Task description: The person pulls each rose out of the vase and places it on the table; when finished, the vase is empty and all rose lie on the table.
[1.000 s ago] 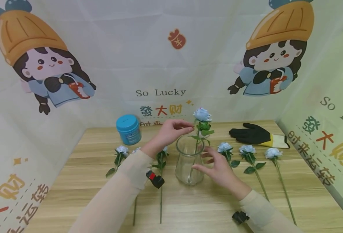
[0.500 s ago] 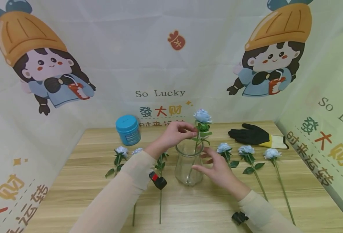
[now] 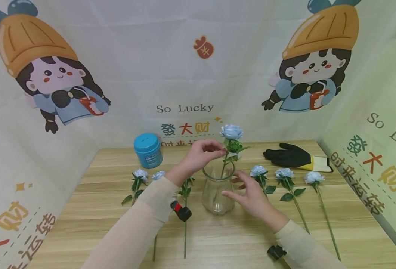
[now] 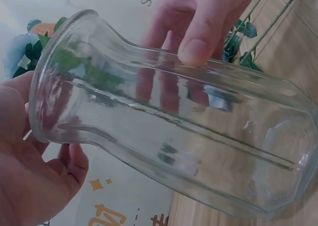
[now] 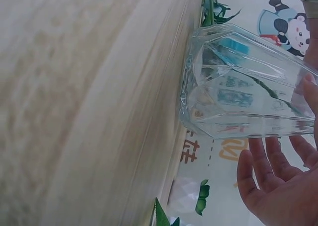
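One pale blue rose [image 3: 231, 132] stands in a clear glass vase [image 3: 214, 196], its stem slanting down inside the glass. With thumb and forefinger my left hand [image 3: 204, 154] pinches the stem among the leaves, just above the rim. My right hand [image 3: 255, 195] holds the vase from the right, thumb in front and fingers behind, as the left wrist view shows through the glass [image 4: 149, 116]. The stem's lower end [image 4: 288, 167] reaches close to the vase bottom. Leaves and part of the bloom are hidden behind the rim there.
Several blue roses lie on the wooden table [image 3: 231, 246], some left of the vase and others, such as one at the far right [image 3: 315, 177], on the right. A blue-lidded tub [image 3: 148, 150] and a black and yellow glove [image 3: 295, 157] lie toward the back, before a printed cloth.
My left hand has moved slightly right and down onto the stem. The rose has turned, its bloom shifting a little left and its stem leaning differently. My right hand stays at the vase.
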Motion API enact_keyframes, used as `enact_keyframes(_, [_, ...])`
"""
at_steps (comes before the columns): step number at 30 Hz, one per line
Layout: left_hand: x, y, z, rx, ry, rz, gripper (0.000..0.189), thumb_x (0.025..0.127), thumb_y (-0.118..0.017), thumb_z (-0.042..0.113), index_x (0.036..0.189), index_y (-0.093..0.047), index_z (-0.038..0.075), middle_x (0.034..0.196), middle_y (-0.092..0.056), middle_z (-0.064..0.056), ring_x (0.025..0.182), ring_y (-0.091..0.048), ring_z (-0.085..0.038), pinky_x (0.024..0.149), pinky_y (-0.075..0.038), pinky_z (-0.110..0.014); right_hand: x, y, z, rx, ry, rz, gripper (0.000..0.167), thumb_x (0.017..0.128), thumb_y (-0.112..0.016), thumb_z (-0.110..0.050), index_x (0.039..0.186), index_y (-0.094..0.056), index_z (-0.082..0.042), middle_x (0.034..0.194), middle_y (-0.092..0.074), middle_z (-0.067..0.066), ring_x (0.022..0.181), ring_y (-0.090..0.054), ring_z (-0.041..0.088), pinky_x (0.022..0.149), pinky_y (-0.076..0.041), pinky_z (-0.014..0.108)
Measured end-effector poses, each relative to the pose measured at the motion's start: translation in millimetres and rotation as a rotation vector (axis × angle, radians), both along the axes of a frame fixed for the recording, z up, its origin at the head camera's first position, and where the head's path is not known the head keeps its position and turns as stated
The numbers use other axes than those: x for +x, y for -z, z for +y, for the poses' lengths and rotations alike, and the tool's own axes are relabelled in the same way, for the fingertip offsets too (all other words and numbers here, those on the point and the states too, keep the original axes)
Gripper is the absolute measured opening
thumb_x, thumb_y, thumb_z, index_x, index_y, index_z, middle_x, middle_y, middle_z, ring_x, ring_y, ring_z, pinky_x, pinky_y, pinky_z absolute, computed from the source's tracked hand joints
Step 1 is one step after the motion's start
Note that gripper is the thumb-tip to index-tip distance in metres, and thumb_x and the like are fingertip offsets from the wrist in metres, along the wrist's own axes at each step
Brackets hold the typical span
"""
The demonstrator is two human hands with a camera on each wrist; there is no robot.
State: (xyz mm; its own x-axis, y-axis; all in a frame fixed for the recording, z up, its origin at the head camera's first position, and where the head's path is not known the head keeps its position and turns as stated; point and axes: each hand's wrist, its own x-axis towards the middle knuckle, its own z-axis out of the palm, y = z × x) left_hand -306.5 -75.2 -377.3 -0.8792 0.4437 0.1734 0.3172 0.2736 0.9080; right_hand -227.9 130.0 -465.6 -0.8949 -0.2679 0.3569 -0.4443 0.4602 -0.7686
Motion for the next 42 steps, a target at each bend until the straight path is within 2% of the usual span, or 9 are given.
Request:
enact_keyframes(8, [1.3,2.4,-0.9,0.072,-0.067,0.142,0.015,0.099,-0.071,0.02,0.11,-0.075,0.01,0.108,-0.077,-0.006,0.096,-0.066,-0.013,0.083,-0.054,-0.03,-0.4,0.9,-0.2,0.009,0.002,0.014,0.062,0.088,-0.084,-0.025,0.142,-0.057,-0.011,0.137,-0.065,0.012,0.114,-0.068,0.031,0.09,-0.061,0.046])
enact_keyframes(12, [1.7,0.4,-0.2,0.133,-0.081,0.151,0.015,0.099,-0.07,0.017,0.111,-0.074,0.008,0.109,-0.076,-0.009,0.097,-0.067,-0.011,0.079,-0.055,-0.027,-0.2,0.8,-0.6,-0.003,-0.005,0.017,0.061,0.088,-0.083,-0.025,0.141,-0.058,-0.009,0.136,-0.065,0.013,0.113,-0.068,0.032,0.091,-0.06,0.048])
enact_keyframes(18, [2.3,-4.7,0.4,0.178,-0.09,0.143,0.015,0.099,-0.07,0.014,0.111,-0.073,0.005,0.107,-0.074,-0.009,0.095,-0.066,-0.009,0.078,-0.055,-0.025,-0.3,2.2,0.3,-0.007,-0.008,0.007,0.06,0.089,-0.083,-0.026,0.141,-0.058,-0.011,0.137,-0.064,0.012,0.114,-0.068,0.032,0.092,-0.059,0.049])
enact_keyframes(24, [1.7,-11.2,-2.8,0.224,-0.096,0.175,0.013,0.099,-0.069,0.011,0.108,-0.072,0.003,0.098,-0.072,0.004,0.092,-0.065,-0.009,0.078,-0.056,-0.028,-0.7,1.6,0.7,-0.01,-0.011,0.001,0.06,0.088,-0.084,-0.028,0.14,-0.058,-0.013,0.136,-0.065,0.011,0.115,-0.068,0.031,0.092,-0.059,0.049])
enact_keyframes(29, [4.2,-22.5,-6.5,0.255,-0.093,0.224,0.013,0.099,-0.069,0.011,0.107,-0.071,0.001,0.097,-0.07,0.007,0.09,-0.064,-0.009,0.077,-0.057,-0.034,-0.4,1.4,0.8,-0.008,-0.007,-0.006,0.06,0.087,-0.084,-0.027,0.14,-0.059,-0.012,0.136,-0.065,0.011,0.115,-0.068,0.031,0.092,-0.059,0.049])
enact_keyframes(34, [6.6,-37.4,-8.5,0.282,-0.103,0.251,0.014,0.1,-0.068,0.011,0.107,-0.07,-0.001,0.096,-0.069,0.007,0.09,-0.064,-0.01,0.075,-0.056,-0.026,-0.7,1.8,0.8,0.002,-0.004,0.001,0.06,0.088,-0.084,-0.028,0.14,-0.058,-0.012,0.136,-0.065,0.011,0.114,-0.068,0.03,0.092,-0.059,0.049])
enact_keyframes(42, [8.1,-59.5,-16.9,0.282,-0.153,0.282,0.015,0.101,-0.067,0.013,0.109,-0.068,0.001,0.097,-0.067,0.008,0.093,-0.062,-0.011,0.078,-0.053,-0.026,-0.7,0.8,0.6,-0.006,-0.005,-0.011,0.06,0.088,-0.084,-0.028,0.139,-0.059,-0.011,0.134,-0.066,0.012,0.114,-0.068,0.03,0.093,-0.059,0.051])
